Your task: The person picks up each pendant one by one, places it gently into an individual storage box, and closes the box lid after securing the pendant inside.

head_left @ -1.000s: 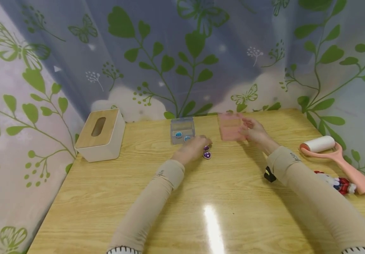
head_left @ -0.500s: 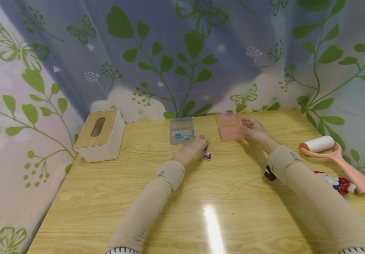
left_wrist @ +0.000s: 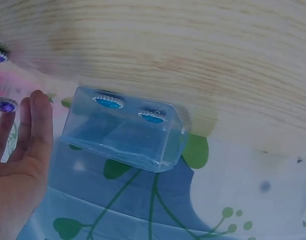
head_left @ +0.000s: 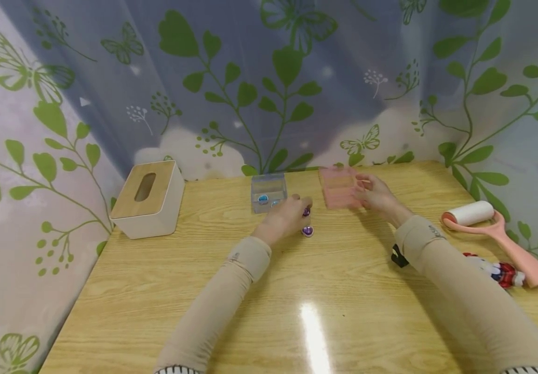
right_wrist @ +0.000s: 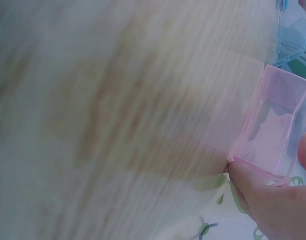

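Note:
My left hand [head_left: 284, 214] pinches a purple gem [head_left: 306, 212] with a silvery beaded edge at its fingertips. Just below it on the table lies a second purple gem [head_left: 307, 231]. In the left wrist view the held purple gem [left_wrist: 4, 105] touches a fingertip, with part of the hand out of frame. A clear bluish box [head_left: 256, 195] beside this hand contains two blue gems [left_wrist: 108, 102] with beaded rims. My right hand [head_left: 377, 198] grips the right end of a translucent pink box [head_left: 336, 200]; in the right wrist view thumb and finger straddle the corner of the pink box [right_wrist: 275, 131].
A white tissue box [head_left: 149, 200] with a wooden lid stands at left. Under and beside the right forearm are a small black object [head_left: 398, 256], a red-and-white figure [head_left: 502, 271] and a pink lint roller [head_left: 498, 231]. A leaf-patterned curtain [head_left: 231, 119] borders the table's back edge.
My left fingers have closed on the upper purple gem and raised it slightly, away from the lower one. The right hand stays on the pink box.

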Available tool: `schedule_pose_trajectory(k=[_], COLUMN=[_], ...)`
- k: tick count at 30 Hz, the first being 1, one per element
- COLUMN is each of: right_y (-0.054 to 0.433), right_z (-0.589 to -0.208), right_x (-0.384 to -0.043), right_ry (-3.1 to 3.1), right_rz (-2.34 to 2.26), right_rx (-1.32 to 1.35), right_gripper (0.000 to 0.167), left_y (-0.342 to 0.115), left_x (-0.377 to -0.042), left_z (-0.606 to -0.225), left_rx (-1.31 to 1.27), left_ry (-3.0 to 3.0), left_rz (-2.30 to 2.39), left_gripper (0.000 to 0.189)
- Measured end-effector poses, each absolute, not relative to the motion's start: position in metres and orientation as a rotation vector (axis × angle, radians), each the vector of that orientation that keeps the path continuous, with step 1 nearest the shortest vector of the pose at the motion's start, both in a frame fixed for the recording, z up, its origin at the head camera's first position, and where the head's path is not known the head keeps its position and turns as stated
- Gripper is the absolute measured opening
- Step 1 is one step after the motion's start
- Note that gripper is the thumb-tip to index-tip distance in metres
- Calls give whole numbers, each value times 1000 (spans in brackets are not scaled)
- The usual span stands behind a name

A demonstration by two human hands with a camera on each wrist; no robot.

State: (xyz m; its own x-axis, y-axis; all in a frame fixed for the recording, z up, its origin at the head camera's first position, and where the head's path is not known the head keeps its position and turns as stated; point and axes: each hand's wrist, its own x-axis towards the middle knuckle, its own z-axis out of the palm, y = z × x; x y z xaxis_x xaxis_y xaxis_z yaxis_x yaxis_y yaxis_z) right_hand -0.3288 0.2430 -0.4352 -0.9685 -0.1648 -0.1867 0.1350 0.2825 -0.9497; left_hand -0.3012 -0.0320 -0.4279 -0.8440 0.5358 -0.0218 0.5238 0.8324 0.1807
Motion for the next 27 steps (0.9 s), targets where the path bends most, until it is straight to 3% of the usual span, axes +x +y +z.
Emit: schedule_pose_trajectory(k=[10, 15, 27], right_y=[244, 244, 245], right_z=[-436, -435, -438], right_x=[-328, -327, -330], right_ry=[2346, 2357, 2368], right_rz=[-1736, -1729, -1726], right_rx=[-39, -41, -50], right_gripper=[70, 70, 69], left_y=[-24, -18, -4], left_x=[-306, -311, -325], left_z=[-419, -412, -407], left_rx=[785, 773, 751], left_ry=[2939, 3005, 3042], left_rz=[516, 526, 544], left_gripper=[33, 28, 36])
